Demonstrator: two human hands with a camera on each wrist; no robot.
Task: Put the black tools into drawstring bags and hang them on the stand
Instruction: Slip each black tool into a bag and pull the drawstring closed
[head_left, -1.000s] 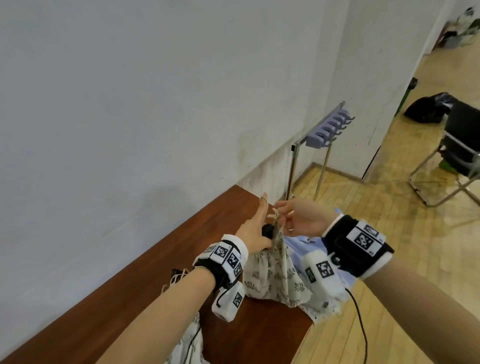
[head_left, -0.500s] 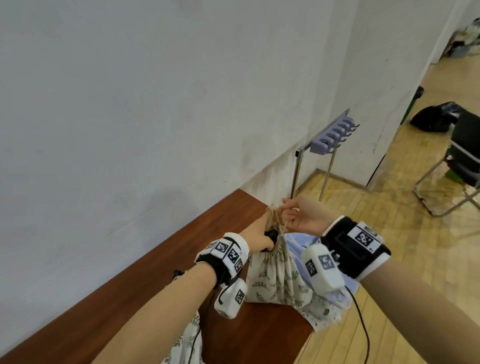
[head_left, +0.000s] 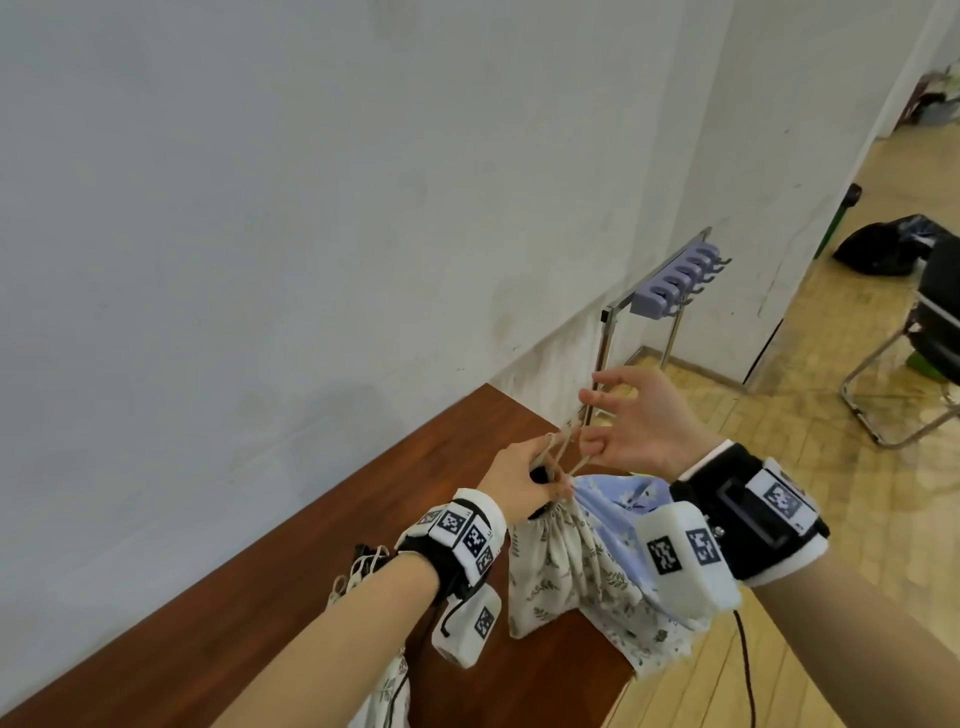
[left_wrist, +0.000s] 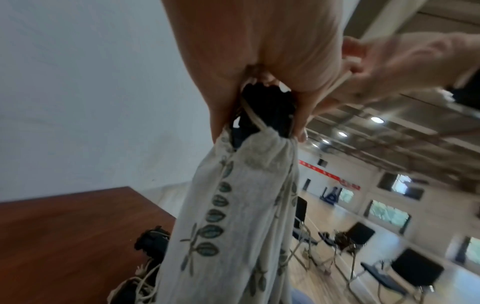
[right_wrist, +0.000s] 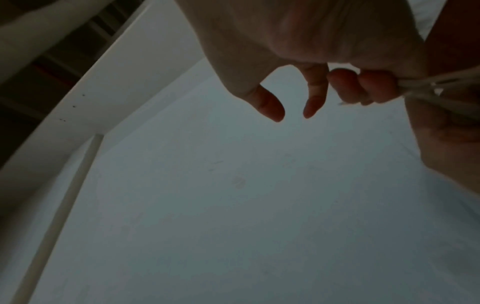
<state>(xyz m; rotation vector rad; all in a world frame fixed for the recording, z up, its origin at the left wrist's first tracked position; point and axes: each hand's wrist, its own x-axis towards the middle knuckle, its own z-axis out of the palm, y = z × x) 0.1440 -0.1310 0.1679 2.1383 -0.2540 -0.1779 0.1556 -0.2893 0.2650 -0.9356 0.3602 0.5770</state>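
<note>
My left hand (head_left: 524, 480) grips the gathered neck of a cream leaf-print drawstring bag (head_left: 561, 571) above the table's right end. A black tool (left_wrist: 265, 107) pokes out of the bag's mouth inside that grip. My right hand (head_left: 631, 421) holds the bag's cord (head_left: 566, 441) in its curled lower fingers, while thumb and forefinger stand spread. In the right wrist view the cord (right_wrist: 441, 86) runs off to the right from those fingers. The metal stand (head_left: 613, 332) with lilac hooks (head_left: 675, 278) rises just beyond the table end.
A blue floral bag (head_left: 618, 493) lies under my right wrist on the brown table (head_left: 260, 597). Another black tool with cords (left_wrist: 153, 244) lies on the table behind the held bag. A white wall runs along the left. Folding chairs (head_left: 924, 332) stand on the wooden floor.
The bag's mouth has been drawn tight round the tool. My right hand has moved up and right, pulling the cord out, and its thumb and forefinger have spread.
</note>
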